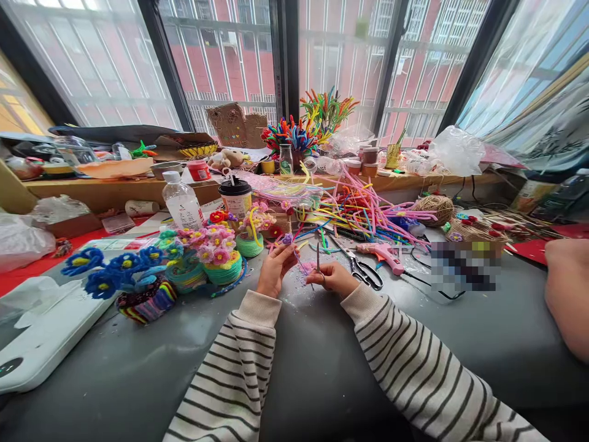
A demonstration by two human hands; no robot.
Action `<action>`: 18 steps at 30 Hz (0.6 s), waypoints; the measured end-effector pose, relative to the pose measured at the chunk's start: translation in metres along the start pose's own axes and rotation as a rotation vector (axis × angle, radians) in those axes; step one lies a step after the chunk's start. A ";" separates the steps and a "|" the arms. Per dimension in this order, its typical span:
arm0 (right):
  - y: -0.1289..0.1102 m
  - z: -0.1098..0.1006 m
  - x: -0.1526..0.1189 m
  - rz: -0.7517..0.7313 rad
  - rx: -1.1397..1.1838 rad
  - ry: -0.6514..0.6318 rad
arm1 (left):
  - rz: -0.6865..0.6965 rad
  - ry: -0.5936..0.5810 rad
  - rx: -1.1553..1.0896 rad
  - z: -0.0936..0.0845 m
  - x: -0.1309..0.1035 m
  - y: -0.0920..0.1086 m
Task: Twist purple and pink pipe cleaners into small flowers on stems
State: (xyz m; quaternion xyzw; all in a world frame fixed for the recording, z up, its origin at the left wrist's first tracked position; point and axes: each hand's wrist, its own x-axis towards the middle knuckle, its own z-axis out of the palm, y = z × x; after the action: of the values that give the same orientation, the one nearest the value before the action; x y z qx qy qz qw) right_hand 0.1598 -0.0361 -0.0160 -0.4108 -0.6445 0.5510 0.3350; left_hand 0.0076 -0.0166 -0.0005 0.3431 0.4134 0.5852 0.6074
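Observation:
My left hand (275, 270) pinches a small purple flower (287, 239) that looks made of pipe cleaner, above the grey table. A thin purple strand hangs from it toward my right hand. Closed around a small pair of scissors (318, 255), my right hand (339, 280) keeps the blades apart, one pointing up and the other down to the left. Pink and purple fuzz clippings (307, 267) lie on the table between my hands. Larger black-handled scissors (368, 273) rest just right of my right hand, beside a pink glue gun (384, 255).
Pots of pipe-cleaner flowers, including a striped blue-flower pot (146, 299) and a pink-flower pot (223, 270), stand left. Loose pipe cleaners (363, 209) are heaped behind my hands. A lidded cup (235, 197) and bottle (181, 202) stand behind the pots. Another person's arm (570, 294) shows at right.

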 end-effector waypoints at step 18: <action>0.005 0.005 0.001 0.043 -0.051 0.137 | 0.189 0.109 -0.029 0.003 0.000 -0.004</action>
State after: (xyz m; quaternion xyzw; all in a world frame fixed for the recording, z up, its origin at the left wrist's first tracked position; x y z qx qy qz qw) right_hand 0.1554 -0.0368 -0.0220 -0.4698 -0.6249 0.5121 0.3557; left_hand 0.0125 -0.0169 -0.0027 0.3394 0.4030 0.6634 0.5313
